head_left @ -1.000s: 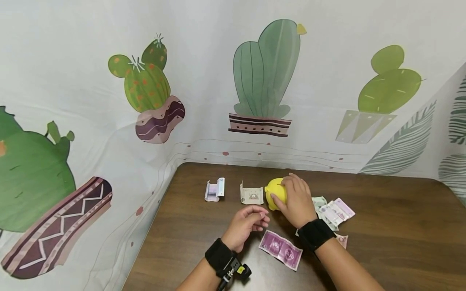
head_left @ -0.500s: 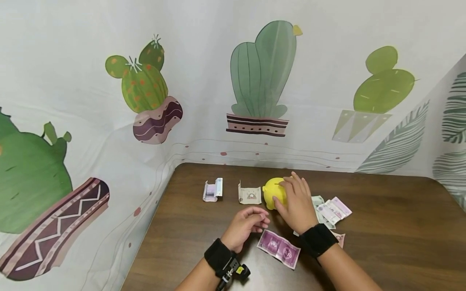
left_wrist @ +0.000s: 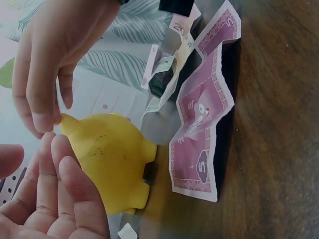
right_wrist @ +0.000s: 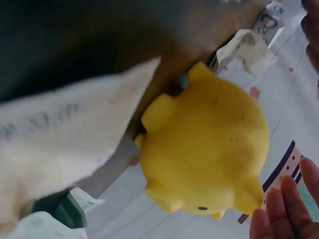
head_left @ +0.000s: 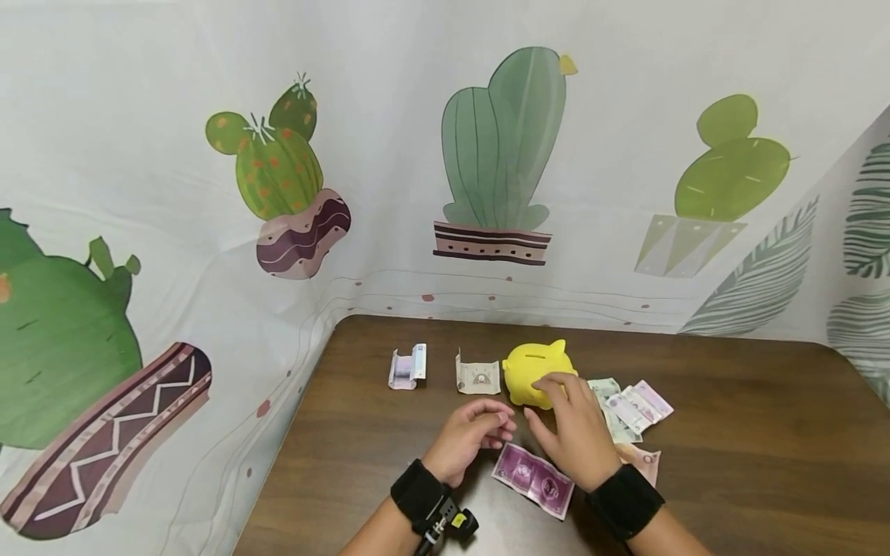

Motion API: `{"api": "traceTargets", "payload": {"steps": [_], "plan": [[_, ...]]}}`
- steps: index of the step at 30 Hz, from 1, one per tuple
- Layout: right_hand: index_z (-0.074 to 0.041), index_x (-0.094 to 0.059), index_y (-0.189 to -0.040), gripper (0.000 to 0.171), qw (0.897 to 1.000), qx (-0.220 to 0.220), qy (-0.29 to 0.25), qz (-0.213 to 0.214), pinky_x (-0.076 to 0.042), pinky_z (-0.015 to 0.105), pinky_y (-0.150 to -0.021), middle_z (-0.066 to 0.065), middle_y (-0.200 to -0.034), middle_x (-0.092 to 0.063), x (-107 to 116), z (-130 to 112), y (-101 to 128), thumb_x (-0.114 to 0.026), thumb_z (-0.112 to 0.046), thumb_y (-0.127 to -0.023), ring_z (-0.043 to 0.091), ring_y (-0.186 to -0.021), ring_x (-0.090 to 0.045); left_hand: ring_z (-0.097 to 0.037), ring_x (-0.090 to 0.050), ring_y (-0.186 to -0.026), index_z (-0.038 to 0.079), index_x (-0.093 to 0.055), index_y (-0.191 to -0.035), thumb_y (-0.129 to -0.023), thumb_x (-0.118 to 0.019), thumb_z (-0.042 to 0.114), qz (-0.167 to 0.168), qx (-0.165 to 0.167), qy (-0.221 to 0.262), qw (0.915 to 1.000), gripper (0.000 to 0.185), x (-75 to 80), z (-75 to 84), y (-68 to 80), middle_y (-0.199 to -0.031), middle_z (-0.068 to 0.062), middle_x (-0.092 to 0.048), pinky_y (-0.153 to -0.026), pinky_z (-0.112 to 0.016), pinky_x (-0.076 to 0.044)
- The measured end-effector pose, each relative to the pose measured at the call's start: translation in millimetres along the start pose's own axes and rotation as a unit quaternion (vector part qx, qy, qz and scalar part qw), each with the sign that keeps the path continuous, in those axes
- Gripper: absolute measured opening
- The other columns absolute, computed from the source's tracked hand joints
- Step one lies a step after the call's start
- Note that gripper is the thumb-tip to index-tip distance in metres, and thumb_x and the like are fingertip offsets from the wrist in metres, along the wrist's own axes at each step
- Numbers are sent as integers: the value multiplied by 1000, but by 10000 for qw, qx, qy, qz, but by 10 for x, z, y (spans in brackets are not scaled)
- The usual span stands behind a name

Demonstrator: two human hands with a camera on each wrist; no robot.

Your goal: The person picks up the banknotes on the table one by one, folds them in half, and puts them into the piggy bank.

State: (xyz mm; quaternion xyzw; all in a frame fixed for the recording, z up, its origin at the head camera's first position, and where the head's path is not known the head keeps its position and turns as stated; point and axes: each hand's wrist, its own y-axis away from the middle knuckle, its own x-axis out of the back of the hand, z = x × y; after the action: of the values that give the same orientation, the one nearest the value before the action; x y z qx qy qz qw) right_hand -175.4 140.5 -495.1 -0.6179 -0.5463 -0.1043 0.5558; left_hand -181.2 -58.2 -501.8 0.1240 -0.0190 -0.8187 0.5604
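Observation:
A yellow piggy bank (head_left: 531,371) stands upright on the table, coin slot on top; it also fills the middle of the right wrist view (right_wrist: 204,139). My right hand (head_left: 575,436) is just in front of it, fingers spread and relaxed, fingertips overlapping its side in the head view. My left hand (head_left: 467,442) hovers left of the right one, palm inward, fingers loosely bent and holding nothing. Below both hands lies a creased purple banknote (head_left: 532,480), its folds and a figure 5 showing in the left wrist view (left_wrist: 202,124).
Left of the piggy bank lie a folded beige banknote (head_left: 480,378) and a folded pale violet banknote (head_left: 406,367). To its right is a loose heap of banknotes (head_left: 640,406), with an orange-pink note (head_left: 643,462) nearer the front. A cactus-printed cloth (head_left: 389,154) hangs behind the brown table (head_left: 751,432).
My right hand has let go of the piggy bank's top and drawn back toward the front, uncovering its slot and ear. The left hand has stayed nearly still.

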Motion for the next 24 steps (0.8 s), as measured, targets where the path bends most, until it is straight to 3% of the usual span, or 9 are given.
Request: {"api": "traceTargets", "payload": {"steps": [13,24], "plan": [[-9,-70,-113,41,9914,-132,232,-1279,-51,38,-86,-1,-103,-63,44,-101,328,-85,-26,-79,15,-98,-57,-10,-67,-84,-1,-64,-115,-98,-60,16,37,44,30,10000,24,-11,-13,-1,-94,1,-71,-77,-27,-53],[-12,-70,-111,43,9826,-218,487,-1781,-48,34,-81,-4,-99,-60,50,-109,460,-84,-32,-76,12,-91,-55,-10,-67,-83,-2,-64,-114,-98,-61,17,74,78,30,9999,25,-19,-15,8,-92,2,-71,-75,-25,-52]]}}
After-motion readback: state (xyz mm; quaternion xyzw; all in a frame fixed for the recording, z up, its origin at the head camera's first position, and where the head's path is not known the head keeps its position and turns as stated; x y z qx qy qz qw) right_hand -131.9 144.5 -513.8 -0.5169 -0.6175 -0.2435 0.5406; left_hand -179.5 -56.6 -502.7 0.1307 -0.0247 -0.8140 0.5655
